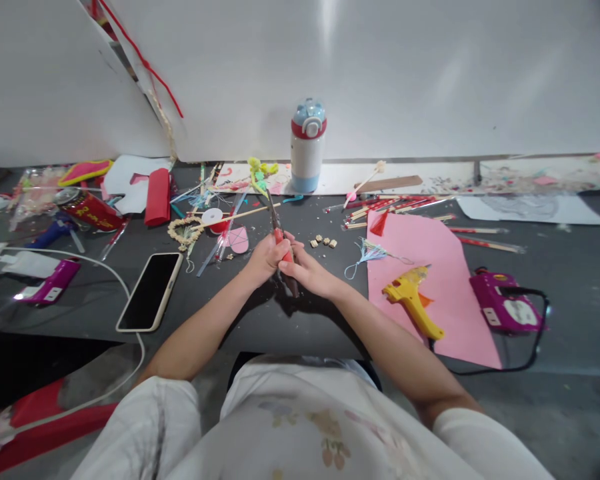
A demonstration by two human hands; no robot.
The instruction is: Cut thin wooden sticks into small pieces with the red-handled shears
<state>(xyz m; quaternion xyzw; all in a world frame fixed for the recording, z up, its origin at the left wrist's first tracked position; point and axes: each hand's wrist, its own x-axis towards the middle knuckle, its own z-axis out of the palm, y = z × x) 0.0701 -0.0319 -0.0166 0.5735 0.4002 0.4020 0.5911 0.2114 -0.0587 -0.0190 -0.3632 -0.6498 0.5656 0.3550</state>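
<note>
In the head view, my left hand [266, 259] and my right hand [307, 270] meet over the middle of the table. Both are closed around a red-handled metal tool [279, 236], whose long narrow dark tip points away from me. Fingers hide part of the handles, so I cannot tell whether it is scissors or pliers. Just right of the hands lie several small pale pieces [323, 241]. Beyond the tool's tip is a yellow-green fuzzy craft piece [258, 175]. Left of my left hand lies a pink rounded piece [239, 240].
A bottle [307, 153] stands at the back wall. To the left are a phone [150, 292], a beaded loop [181, 233] and a drink can [87, 210]. On the right, a yellow glue gun [414, 300] rests on a pink sheet [450, 267], beside a purple power block [505, 307].
</note>
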